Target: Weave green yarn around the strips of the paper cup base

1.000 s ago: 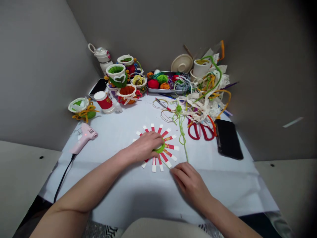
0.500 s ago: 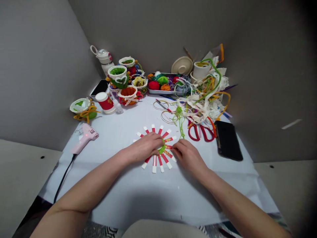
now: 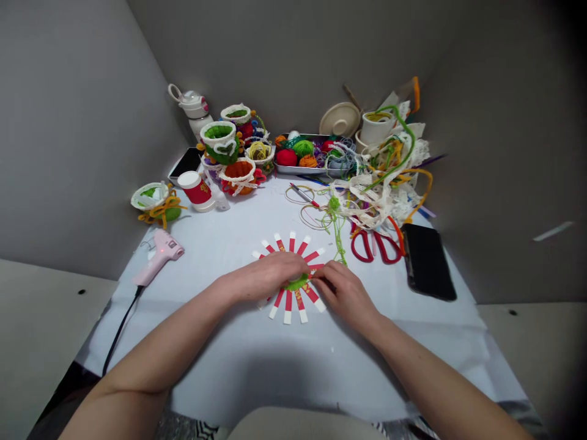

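Observation:
A paper cup lies on the white table, cut into red strips with white tips that fan out flat like rays. Light green yarn rings its centre. My left hand curls over the middle from the left, its fingers bent on the cup and partly hiding the ring. At the right edge of the ring, my right hand is closed in a pinch, apparently on the green yarn; the fingertips cover most of what they hold. A loose green strand trails down from a small tangle towards this hand.
A pink glue gun with a black cord lies left. Red-handled scissors and a black phone are at right. Behind stand yarn-covered cups, a red-and-white paper cup, a yarn tray and heaped lace.
The cut cup has turned clockwise under my left hand, its gold marks moving from the right side towards the bottom. My right hand has shifted slightly left, closer to the centre.

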A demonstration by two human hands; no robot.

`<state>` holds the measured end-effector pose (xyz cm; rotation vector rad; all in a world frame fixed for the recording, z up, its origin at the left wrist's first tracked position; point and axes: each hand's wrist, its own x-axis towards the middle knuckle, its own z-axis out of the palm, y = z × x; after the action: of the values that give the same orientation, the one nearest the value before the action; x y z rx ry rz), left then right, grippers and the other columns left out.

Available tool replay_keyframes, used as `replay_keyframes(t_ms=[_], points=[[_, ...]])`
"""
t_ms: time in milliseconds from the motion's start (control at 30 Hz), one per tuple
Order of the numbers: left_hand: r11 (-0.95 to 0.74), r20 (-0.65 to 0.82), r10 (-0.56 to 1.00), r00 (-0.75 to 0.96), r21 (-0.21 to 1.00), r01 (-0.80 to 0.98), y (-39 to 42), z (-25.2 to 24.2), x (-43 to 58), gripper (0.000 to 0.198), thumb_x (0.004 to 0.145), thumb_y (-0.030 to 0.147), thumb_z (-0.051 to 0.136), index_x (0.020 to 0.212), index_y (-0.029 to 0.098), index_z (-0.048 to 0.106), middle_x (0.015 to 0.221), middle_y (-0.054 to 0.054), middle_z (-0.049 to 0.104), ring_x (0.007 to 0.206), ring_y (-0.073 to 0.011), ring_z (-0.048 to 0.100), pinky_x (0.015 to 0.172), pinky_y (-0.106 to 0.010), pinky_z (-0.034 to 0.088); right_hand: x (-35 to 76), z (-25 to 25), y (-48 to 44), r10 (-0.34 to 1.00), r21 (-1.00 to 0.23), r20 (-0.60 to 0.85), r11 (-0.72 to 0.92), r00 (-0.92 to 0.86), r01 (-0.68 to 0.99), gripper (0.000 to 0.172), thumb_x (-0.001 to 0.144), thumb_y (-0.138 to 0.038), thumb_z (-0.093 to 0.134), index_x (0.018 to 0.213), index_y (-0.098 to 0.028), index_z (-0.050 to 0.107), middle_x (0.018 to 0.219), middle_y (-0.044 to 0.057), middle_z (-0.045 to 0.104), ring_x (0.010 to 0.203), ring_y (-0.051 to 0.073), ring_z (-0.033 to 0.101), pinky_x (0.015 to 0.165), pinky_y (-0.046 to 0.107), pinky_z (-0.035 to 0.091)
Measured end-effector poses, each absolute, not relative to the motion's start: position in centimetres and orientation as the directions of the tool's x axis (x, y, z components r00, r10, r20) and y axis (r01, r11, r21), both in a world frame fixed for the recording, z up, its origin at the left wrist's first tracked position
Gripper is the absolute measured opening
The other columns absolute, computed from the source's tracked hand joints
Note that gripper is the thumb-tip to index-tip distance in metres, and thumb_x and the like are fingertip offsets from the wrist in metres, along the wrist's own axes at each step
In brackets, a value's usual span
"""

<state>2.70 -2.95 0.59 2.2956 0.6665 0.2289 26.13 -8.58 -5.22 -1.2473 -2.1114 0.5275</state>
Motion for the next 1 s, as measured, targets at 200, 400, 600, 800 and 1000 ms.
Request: replay_keyframes(t_ms=[200,400,600,800,1000], points=[[-0.626,-0.017,0.517,0.856,0.675,0.391,-3.3,0.0,3.0,0.02,0.1,0.017,0.051,0.117,0.021,0.061,0.114,-0.01,0.067,0.108,-0.0235,0.063,0.097,-0.04,0.052,26.4,-5.1,-8.9,0.891,-0.629,0.293,0.453,-0.348,0.632,0.014,0.101,-0.018,0.055,0.092,-0.023,0.066,0.088,0.005,0.065,0.082,0.021,0.063,0.074,0.034,0.052],[-0.629,-0.026,0.552,0.833,0.643,0.437,-3.4,-1.0,3.3,0.021,0.095,0.014,0.057,0.114,0.021,0.06,0.117,-0.01,0.068,0.109,-0.0244,0.062,0.098,-0.04,0.052,27.1,-5.1,-10.3,0.883,-0.62,0.294,0.467,-0.366,0.63,0.015,0.103,-0.017,0.054,0.096,-0.022,0.067,0.092,0.007,0.066,0.086,0.021,0.063,0.077,0.035,0.054],[-0.611,-0.014,0.558,0.83,0.669,0.422,-3.2,-1.5,3.2,0.021,0.095,0.018,0.057,0.115,0.022,0.06,0.125,-0.011,0.068,0.115,-0.0258,0.061,0.102,-0.043,0.051,27.9,-5.5,-13.5,0.849,-0.573,0.386,0.528,-0.361,0.627,0.019,0.104,-0.014,0.051,0.11,-0.022,0.068,0.094,0.008,0.067,0.087,0.022,0.064,0.076,0.036,0.056],[-0.595,-0.017,0.538,0.843,0.701,0.393,-3.1,-1.6,3.1,0.023,0.093,0.018,0.055,0.116,0.022,0.059,0.133,-0.013,0.066,0.12,-0.026,0.06,0.106,-0.045,0.049,27.9,-6.0,-16.6,0.783,-0.448,0.449,0.614,-0.43,0.65,0.027,0.102,-0.009,0.05,0.114,-0.022,0.07,0.092,0.009,0.069,0.082,0.022,0.063,0.072,0.036,0.057],[-0.569,-0.032,0.535,0.844,0.725,0.388,-3.0,-1.3,3.2,0.023,0.093,0.021,0.054,0.115,0.023,0.059,0.13,-0.013,0.066,0.121,-0.0263,0.06,0.106,-0.044,0.049,28.1,-6.1,-16.8,0.806,-0.433,0.445,0.576,-0.391,0.693,0.023,0.102,-0.01,0.051,0.107,-0.019,0.071,0.091,0.01,0.068,0.082,0.022,0.062,0.071,0.036,0.056]])
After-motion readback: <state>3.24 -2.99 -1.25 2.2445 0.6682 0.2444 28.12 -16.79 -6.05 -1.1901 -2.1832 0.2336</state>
